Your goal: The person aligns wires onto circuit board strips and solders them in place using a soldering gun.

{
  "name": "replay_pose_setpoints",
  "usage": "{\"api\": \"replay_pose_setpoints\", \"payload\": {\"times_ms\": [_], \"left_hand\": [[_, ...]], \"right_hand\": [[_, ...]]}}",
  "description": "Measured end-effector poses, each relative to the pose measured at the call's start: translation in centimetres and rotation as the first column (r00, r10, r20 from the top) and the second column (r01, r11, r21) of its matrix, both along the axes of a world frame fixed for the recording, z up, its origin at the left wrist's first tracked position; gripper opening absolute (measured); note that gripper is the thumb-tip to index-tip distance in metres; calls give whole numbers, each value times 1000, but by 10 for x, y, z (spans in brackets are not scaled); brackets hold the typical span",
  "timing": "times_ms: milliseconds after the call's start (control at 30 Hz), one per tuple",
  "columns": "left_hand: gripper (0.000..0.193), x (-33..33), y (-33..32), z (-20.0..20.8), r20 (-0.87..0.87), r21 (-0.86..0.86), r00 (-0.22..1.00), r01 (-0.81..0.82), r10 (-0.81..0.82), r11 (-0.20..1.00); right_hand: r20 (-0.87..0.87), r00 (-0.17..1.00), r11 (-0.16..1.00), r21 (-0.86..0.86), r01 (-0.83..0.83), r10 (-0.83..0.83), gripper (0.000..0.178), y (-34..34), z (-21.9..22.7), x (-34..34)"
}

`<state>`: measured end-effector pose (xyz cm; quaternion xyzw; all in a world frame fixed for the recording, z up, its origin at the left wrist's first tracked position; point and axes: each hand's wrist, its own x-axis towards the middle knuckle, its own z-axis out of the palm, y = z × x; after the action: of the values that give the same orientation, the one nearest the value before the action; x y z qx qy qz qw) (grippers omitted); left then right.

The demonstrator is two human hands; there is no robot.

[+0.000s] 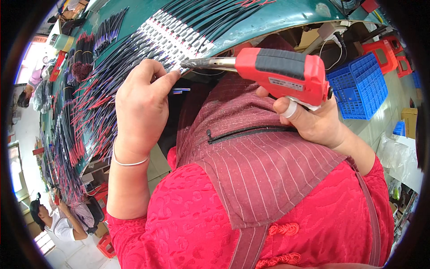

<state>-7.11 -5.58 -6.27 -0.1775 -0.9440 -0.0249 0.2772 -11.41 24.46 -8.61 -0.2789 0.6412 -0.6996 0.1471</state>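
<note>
My right hand (316,123) grips a red and black soldering gun (280,71) from below, with a white band around one finger. Its metal tip points left and meets the near end of a row of small white parts (177,38), close to my left fingertips. My left hand (143,96) is closed in a pinch at that spot; whatever lies between the thumb and finger is too small to make out. Dark wires (105,83) with red and blue ends fan out beside it, and a few blue wire ends (181,90) show below my left thumb.
A teal tabletop (309,13) curves across the top, with bundled wires (83,56) at left. Blue crates (360,87) and red plastic stools (380,54) stand on the floor at right. A co-worker (62,224) sits at lower left near another red stool (106,245).
</note>
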Motion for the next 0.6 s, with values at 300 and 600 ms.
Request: {"api": "replay_pose_setpoints", "payload": {"times_ms": [300, 600], "left_hand": [[21, -1, 1, 3, 4, -56, 1000, -6, 6, 998], [22, -3, -1, 4, 29, -24, 1000, 8, -7, 1000]], "right_hand": [[-278, 959, 992, 128, -14, 50, 35, 4, -5, -6], [-125, 992, 1000, 26, 2, 2, 27, 0, -3, -3]]}}
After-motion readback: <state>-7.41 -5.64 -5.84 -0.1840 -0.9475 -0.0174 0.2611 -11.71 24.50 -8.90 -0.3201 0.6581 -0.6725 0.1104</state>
